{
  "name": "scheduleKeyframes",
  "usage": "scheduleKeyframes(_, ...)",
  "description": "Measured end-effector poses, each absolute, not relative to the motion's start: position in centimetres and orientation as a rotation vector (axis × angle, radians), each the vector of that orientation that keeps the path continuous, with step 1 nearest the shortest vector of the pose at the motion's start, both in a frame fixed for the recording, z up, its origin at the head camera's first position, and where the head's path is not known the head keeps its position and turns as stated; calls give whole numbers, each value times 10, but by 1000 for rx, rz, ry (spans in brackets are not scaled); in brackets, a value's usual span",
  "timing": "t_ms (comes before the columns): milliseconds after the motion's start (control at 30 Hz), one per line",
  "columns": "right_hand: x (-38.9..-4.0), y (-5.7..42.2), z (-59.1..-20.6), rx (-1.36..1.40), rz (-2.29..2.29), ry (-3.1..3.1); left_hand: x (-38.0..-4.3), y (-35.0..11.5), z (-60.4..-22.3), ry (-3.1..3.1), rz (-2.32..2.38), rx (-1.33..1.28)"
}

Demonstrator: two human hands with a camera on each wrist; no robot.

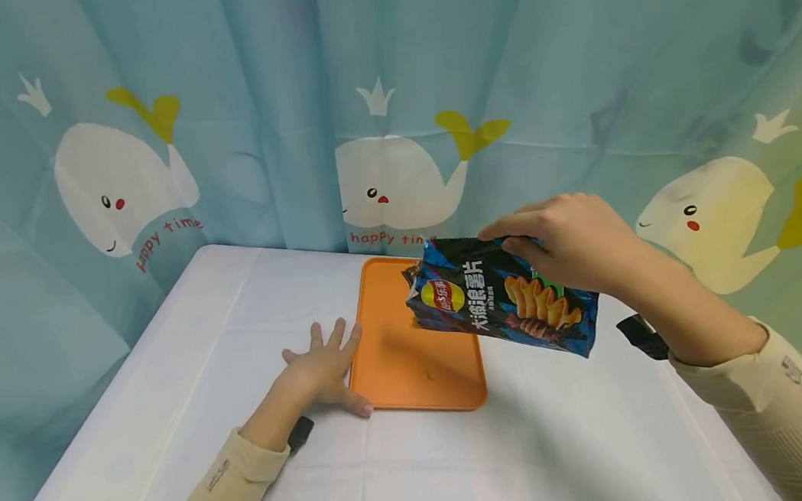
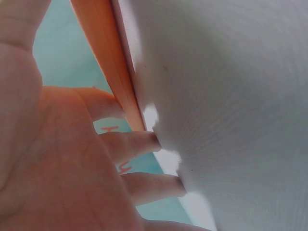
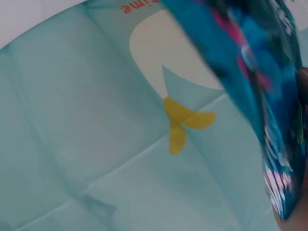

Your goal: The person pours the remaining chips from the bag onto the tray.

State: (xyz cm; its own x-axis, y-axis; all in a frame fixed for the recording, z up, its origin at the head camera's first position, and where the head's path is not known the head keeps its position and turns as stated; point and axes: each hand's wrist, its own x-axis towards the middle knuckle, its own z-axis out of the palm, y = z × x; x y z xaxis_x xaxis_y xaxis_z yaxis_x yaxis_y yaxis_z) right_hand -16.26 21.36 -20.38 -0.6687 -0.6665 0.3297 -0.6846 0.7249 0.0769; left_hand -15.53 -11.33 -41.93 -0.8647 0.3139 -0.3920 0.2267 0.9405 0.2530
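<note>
My right hand [image 1: 573, 240] pinches the upper side of a dark blue potato chip bag [image 1: 486, 295], held tilted above the orange tray [image 1: 410, 403]. The bag's torn mouth faces left, over the tray. Below it on the tray lies a small yellowish chip piece [image 1: 432, 372]. With fingers spread, my left hand [image 1: 321, 366] rests against the tray's left edge, thumb at the near corner. The left wrist view shows the straight fingers [image 2: 130, 144] along the tray's side, fingertips at the white tabletop. In the right wrist view, the shiny bag [image 3: 250, 72] hides most of the hand.
The tray lies on a white-covered table [image 1: 229, 368]. Behind the table hangs a light blue curtain [image 1: 284, 135] with printed whales, close to the tray's far edge. Dark straps [image 1: 300, 433] are on both wrists.
</note>
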Motion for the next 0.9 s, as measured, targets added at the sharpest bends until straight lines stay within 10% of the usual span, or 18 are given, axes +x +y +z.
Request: scheduleKeyframes(900, -163, 216, -205, 1099, 77, -2512, -158, -112, -420, 2650, 256, 389)
